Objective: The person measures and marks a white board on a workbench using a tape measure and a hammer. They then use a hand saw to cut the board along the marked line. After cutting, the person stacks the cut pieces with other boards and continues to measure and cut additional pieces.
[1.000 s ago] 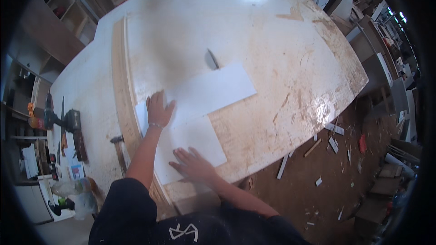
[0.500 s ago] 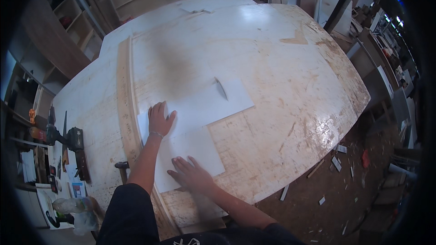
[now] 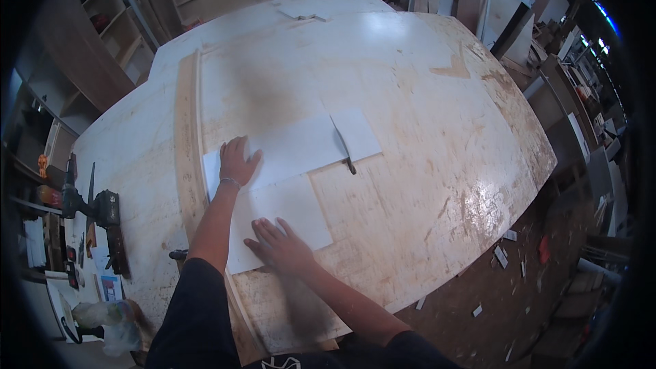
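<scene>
Two white boards lie edge to edge on the large worn worktable (image 3: 410,198). My left hand (image 3: 238,161) rests flat, fingers spread, on the left end of the far, longer board (image 3: 294,142). Palm down, my right hand (image 3: 277,244) presses on the near board (image 3: 301,208). Toward the right end of the far board, a thin dark curved edge, which looks like a circular saw blade (image 3: 340,139), crosses it. A short dark slot (image 3: 350,166) shows in the tabletop just past the board's near edge. A long wooden strip (image 3: 188,130) runs along the boards' left ends.
On the left stand a cordless drill (image 3: 85,205) and a plastic bag (image 3: 113,328). A black-handled tool (image 3: 178,255) lies by my left forearm. A small scrap (image 3: 302,18) sits at the table's far edge. Offcuts (image 3: 501,256) litter the floor; panels (image 3: 506,10) lean at the right.
Both boards have slid away from me along the strip, with my hands on them. The dark line across the far board now reaches its near edge, and the slot shows there.
</scene>
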Action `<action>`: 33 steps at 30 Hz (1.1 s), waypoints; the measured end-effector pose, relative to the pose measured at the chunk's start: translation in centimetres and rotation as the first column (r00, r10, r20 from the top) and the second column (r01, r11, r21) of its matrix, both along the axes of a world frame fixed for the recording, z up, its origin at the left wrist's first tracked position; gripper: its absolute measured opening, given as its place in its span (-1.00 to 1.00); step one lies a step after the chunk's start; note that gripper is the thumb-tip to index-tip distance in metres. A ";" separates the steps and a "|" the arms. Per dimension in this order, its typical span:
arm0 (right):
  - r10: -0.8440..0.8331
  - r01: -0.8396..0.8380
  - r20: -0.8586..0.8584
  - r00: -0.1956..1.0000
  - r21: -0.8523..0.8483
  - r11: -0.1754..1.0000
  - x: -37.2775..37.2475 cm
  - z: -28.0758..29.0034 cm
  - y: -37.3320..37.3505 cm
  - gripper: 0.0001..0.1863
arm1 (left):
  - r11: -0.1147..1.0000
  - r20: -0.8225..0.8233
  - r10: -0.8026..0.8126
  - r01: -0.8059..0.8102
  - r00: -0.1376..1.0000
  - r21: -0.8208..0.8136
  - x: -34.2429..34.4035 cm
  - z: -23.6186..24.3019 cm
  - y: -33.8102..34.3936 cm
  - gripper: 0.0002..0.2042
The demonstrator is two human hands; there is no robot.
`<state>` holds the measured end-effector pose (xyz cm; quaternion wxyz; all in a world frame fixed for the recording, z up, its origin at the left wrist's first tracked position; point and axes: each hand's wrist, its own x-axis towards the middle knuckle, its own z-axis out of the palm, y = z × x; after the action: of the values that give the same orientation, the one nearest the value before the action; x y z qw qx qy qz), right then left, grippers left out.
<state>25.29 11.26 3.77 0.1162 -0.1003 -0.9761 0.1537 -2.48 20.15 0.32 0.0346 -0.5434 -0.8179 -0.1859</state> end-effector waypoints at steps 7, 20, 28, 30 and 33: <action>-0.041 0.040 0.012 0.999 0.061 0.997 -5.2 -0.9 5.2 -0.15 | 0.999 0.069 -0.010 0.014 0.998 -0.049 -5.2 0.0 6.7 -0.27; -0.068 0.068 0.078 0.995 -0.001 0.998 -12.5 0.1 10.1 -0.17 | 0.977 -0.160 -0.192 0.174 0.968 -0.121 -12.3 13.9 10.4 -0.41; 0.009 -0.009 0.148 0.989 -0.002 1.000 -0.9 0.3 0.2 -0.18 | 0.826 -0.082 0.218 -0.139 0.973 0.546 -12.3 22.2 -3.8 -0.48; 0.021 -0.017 0.192 0.981 -0.020 1.000 3.0 1.0 -3.7 -0.18 | 0.826 0.039 0.331 -0.310 0.943 0.470 -13.6 22.5 -10.6 -0.37; 0.057 -0.034 0.247 0.967 -0.096 0.995 8.2 2.4 -9.6 -0.18 | 0.758 0.239 0.509 -0.562 0.827 0.331 -15.8 18.4 -21.4 -0.19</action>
<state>33.49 1.68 6.18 -0.0159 -0.1015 -0.9770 0.1866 -18.29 -1.26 18.75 0.1380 -0.2546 -0.8861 -0.3619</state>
